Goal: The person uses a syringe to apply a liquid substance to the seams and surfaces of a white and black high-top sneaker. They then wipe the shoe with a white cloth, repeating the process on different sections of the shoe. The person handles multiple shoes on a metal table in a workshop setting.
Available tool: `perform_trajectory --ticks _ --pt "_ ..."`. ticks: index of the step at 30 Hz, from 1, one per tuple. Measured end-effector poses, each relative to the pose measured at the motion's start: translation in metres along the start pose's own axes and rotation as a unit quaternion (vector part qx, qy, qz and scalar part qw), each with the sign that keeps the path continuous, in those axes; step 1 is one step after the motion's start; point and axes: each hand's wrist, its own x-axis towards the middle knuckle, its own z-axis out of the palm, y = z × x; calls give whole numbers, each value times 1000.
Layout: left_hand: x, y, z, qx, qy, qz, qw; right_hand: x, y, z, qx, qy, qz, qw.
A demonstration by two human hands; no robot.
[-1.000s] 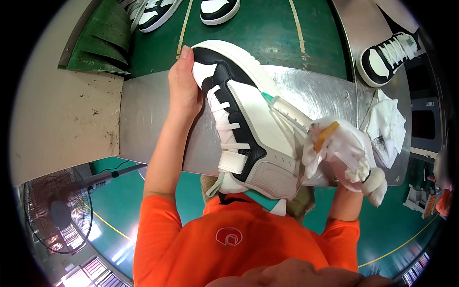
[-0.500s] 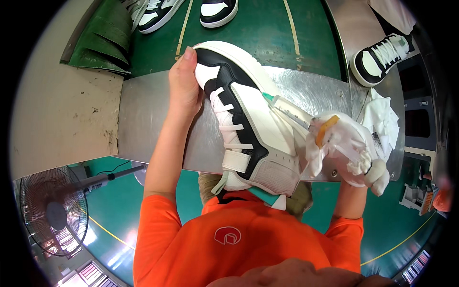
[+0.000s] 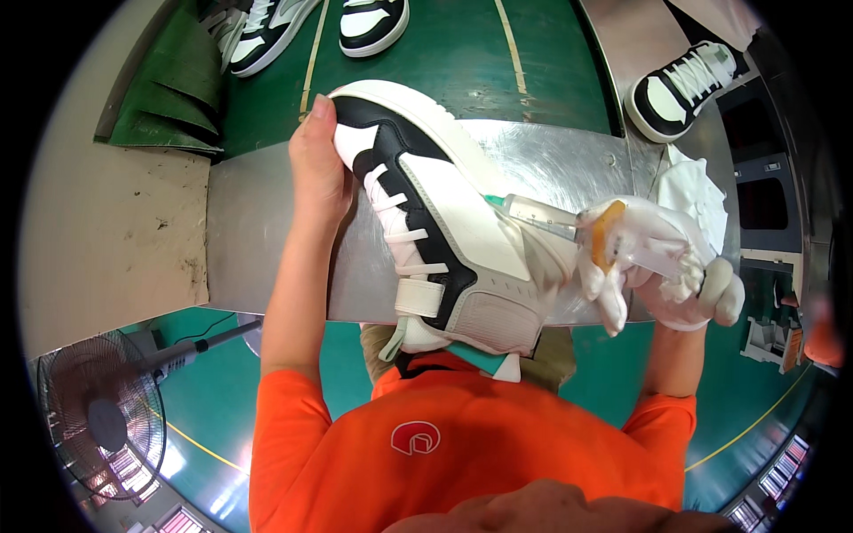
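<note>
A black, white and grey high-top sneaker [image 3: 471, 213] is held over the metal table edge, its toe pointing away and its white sole turned to the right. My bare left hand [image 3: 318, 169] grips it by the toe. In a white glove, my right hand [image 3: 653, 258] is closed around a clear syringe [image 3: 542, 216] with a green tip. That tip meets the seam between the upper and the sole, near the middle of the shoe. A yellowish band wraps one gloved finger. The shoe's far side is hidden.
Behind the metal table [image 3: 258, 231] lies a green conveyor belt [image 3: 435, 89] with more sneakers [image 3: 373, 25]. Another sneaker [image 3: 680, 93] stands at the far right, near a white cloth [image 3: 693, 191]. A fan [image 3: 102, 417] is at the lower left.
My right hand and the syringe have swung to a flatter angle, the tip slipping a little along the sole seam toward the heel. My left hand keeps its grip on the toe.
</note>
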Motion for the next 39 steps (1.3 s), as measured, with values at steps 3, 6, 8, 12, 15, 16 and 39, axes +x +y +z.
perform_trajectory --ticks 3,6,8,12,15,16,39 --pt "2 -1 -6 5 -7 0 1000 -7 -12 -5 2 -14 -8 1000" --pt "2 -2 -6 4 -9 2 1000 -16 -19 -5 0 -13 -13 1000" --pt "3 -3 -9 5 -12 -3 1000 -21 -22 -7 2 -13 -14 1000" --pt "5 -4 -10 8 -14 -3 1000 -26 -24 -7 2 -8 -8 1000" --pt "5 -5 -10 13 -9 -4 1000 -27 -21 -7 1 -4 3 1000" --pt "6 -6 -12 20 -1 -8 1000 -27 -19 -6 2 -2 6 1000" --pt "7 14 15 358 104 -57 926 -85 52 -32 170 161 -33 972"
